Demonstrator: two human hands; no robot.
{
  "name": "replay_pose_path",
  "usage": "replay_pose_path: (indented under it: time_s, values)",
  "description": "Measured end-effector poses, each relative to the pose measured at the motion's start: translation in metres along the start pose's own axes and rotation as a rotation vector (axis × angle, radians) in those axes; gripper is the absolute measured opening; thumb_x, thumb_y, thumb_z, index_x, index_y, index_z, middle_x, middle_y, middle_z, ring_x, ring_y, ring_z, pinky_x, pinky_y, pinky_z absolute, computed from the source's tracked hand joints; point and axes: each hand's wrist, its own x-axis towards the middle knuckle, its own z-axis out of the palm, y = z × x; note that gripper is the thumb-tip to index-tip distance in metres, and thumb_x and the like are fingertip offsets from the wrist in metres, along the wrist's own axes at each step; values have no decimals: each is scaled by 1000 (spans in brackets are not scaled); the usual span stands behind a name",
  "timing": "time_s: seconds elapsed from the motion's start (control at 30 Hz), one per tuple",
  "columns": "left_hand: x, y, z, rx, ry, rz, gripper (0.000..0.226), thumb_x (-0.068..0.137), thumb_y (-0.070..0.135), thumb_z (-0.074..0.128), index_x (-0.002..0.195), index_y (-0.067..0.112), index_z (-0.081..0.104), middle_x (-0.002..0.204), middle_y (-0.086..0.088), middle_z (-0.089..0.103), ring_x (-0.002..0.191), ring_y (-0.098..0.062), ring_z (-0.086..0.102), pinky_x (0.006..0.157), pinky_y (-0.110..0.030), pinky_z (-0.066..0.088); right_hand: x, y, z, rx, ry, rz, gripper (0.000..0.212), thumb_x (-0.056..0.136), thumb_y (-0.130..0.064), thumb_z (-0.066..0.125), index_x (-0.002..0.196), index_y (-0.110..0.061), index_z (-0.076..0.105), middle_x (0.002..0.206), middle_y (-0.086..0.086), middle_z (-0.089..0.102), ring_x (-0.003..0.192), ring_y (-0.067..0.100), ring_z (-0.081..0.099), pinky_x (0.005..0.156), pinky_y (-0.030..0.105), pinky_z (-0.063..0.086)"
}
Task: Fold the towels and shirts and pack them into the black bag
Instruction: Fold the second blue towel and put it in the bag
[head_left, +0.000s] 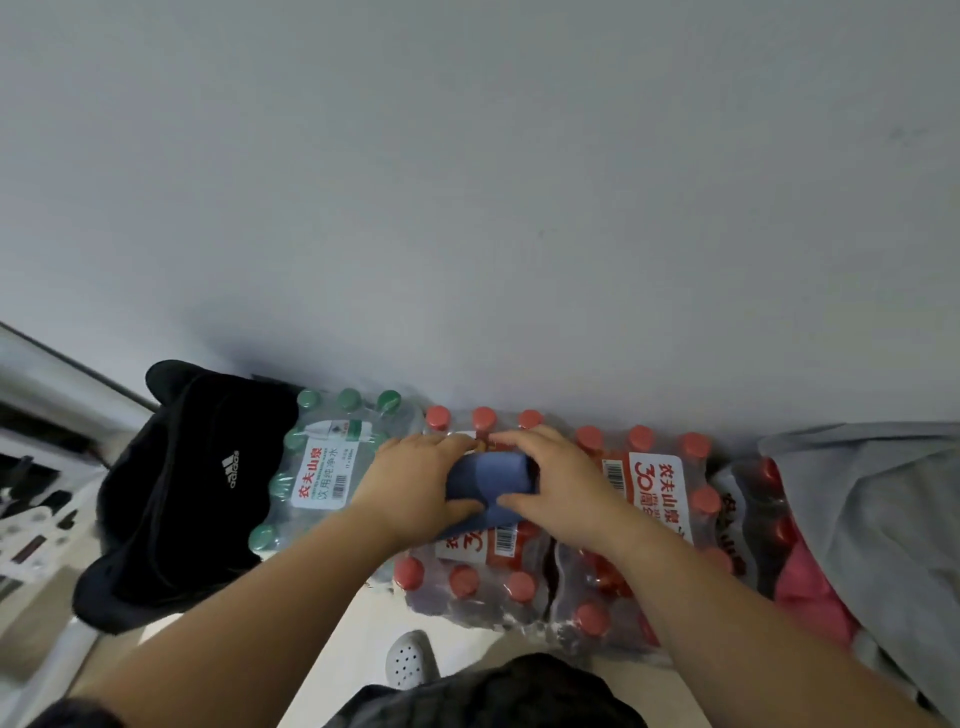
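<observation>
Clasping the blue cloth (491, 480) between left hand (415, 486) and right hand (553, 475) atop bottle packs (649, 486), black bag (176, 499) off leftward, nearer the left hand.

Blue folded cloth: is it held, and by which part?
Yes. The left hand grips the blue folded cloth at its left end, the right hand at its right end.

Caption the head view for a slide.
The left hand and right hand grip a folded blue cloth on red-capped bottle packs; black bag at left, grey garment at right.
</observation>
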Motion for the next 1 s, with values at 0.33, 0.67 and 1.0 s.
replay_pose_path:
  time_s: [0.33, 0.67, 1.0]
  values:
    - [-42, -75, -39, -851, -77, 95, 91, 79, 35, 79, 147, 55, 22, 113, 9, 69, 99, -5, 68, 86, -29, 56, 17, -91, 13, 504, 148, 13, 59, 86, -2, 74, 129, -40, 59, 122, -9, 64, 114, 8, 64, 94, 33, 57]
    - [-130, -230, -73, -976, 79, 229, 63, 86, 9, 71, 132, 45, 46, 123, 26, 56, 111, -1, 58, 93, -17, 44, 73, -230, 123, 526, 190, 17, 49, 87, -12, 76, 128, -33, 63, 120, -13, 65, 116, 13, 65, 99, 43, 55]
    - [-184, -408, -61, -1274, 281, -205, 42, 91, 6, 68, 114, 41, 66, 120, 27, 62, 110, 5, 58, 89, -18, 44, 127, -294, 232, -163, -51, 58, 50, 93, -55, 61, 140, -57, 45, 167, -14, -5, 153, 9, 1, 123, 36, 17]
